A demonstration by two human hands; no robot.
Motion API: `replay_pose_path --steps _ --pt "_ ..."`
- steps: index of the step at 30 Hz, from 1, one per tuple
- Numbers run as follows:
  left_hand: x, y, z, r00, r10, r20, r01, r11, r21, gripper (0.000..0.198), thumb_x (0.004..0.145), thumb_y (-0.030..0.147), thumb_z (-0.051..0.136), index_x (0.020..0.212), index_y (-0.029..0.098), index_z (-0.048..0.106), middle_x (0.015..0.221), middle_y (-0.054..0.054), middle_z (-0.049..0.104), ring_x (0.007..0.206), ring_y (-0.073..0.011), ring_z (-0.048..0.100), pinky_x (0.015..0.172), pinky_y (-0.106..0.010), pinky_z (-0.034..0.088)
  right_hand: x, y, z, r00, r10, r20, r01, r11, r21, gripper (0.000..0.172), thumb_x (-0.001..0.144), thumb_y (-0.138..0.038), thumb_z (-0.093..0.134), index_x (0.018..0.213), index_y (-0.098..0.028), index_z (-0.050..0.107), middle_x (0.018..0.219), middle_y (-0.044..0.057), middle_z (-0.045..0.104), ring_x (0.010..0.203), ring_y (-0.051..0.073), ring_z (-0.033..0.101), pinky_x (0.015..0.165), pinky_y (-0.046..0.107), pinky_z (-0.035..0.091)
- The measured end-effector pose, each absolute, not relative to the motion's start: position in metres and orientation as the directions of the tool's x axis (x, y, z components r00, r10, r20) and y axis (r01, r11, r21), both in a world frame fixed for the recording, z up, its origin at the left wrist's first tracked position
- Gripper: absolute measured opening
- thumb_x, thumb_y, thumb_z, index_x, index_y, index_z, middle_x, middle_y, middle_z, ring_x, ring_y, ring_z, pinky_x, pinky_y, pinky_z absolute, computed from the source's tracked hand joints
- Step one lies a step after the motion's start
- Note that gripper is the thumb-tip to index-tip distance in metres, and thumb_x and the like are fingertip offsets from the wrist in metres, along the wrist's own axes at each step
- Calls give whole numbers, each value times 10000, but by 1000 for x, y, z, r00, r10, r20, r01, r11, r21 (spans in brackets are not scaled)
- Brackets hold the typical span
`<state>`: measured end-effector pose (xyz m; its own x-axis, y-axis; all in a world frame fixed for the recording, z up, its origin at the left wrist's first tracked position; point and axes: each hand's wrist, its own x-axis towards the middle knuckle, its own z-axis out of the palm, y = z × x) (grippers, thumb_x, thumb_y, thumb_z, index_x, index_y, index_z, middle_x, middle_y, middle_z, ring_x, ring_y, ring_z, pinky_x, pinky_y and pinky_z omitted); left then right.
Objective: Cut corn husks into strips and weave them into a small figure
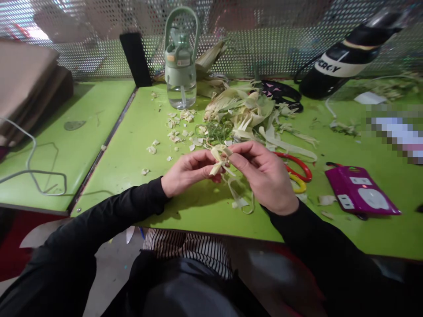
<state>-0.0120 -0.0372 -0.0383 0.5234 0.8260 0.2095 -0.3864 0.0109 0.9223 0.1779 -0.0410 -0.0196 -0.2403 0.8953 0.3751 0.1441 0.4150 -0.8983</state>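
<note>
Between my hands, above the green table, is a small corn husk flower [219, 157] of pale folded strips, with thin ends dangling below. My left hand [191, 171] pinches it from the left. From the right, the thumb and fingers of my right hand [261, 171] close on its upper edge. Just beyond lies a heap of dried corn husks [249, 110], with a tangle of green thread [216, 131] at its near side. Beside my right hand are red-handled scissors [302, 166], partly hidden, and a yellow ring-shaped handle [300, 184].
Husk scraps [175, 136] are scattered left of the heap. A clear water bottle [181, 66] and a tilted black bottle [346, 57] stand along the perforated metal screen [105, 39]. At right lies a purple power strip [361, 189]; bent wire [36, 171] crosses the left table.
</note>
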Motion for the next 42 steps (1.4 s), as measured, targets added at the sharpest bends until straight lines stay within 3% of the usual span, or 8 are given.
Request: replay_pose_path --steps 5,9,14,18,23,29,42 --pt "-12 -35 -39 457 859 231 -389 -40 920 283 819 397 767 874 143 656 796 -18 688 681 -97 672 718 -235 583 184 -38 -18 -186 777 601 290 628 -722 25 911 -289 660 918 -265 660 1207 35 665 1172 223 626 990 419 542" --pt "-13 -35 -37 424 881 210 -329 -66 942 323 794 429 782 871 144 650 780 -11 667 689 -98 653 715 -240 573 185 -41 -15 -246 663 707 470 720 -511 61 892 -229 670 942 -266 668 1164 57 672 1118 257 642 969 476 536" --pt "-11 -35 -40 388 898 208 -268 -106 958 366 775 455 790 864 132 643 760 -7 640 672 -83 607 662 -217 528 181 -42 -13 -342 566 750 543 771 -333 106 883 -179 677 949 -252 637 1098 75 699 1043 250 660 901 476 535" --pt "-11 -35 -41 360 907 217 -227 -140 964 367 772 451 794 850 131 632 719 2 622 645 -78 586 624 -209 508 181 -42 -14 -370 558 743 549 776 -310 129 877 -172 682 953 -268 640 1093 72 708 1019 251 663 890 473 534" --pt "-14 -32 -41 419 888 190 -269 -78 960 352 814 458 754 859 133 628 761 -15 663 666 -92 650 686 -229 564 184 -41 -12 -250 613 749 550 727 -411 104 877 -192 685 936 -276 669 1067 48 715 1029 253 676 892 460 548" --pt "-15 -31 -41 422 893 156 -270 -40 962 346 808 460 759 875 143 636 765 -12 673 665 -94 664 703 -230 578 183 -41 -11 -243 628 739 553 716 -427 54 888 -214 679 921 -255 668 1053 57 716 1023 250 679 894 456 551" --pt "-9 -40 -44 315 930 190 -190 -135 973 352 757 426 808 851 130 644 702 -2 651 644 -87 623 608 -199 526 178 -43 -15 -364 550 751 570 770 -287 143 861 -148 678 936 -265 644 1036 53 727 953 246 673 846 450 538"
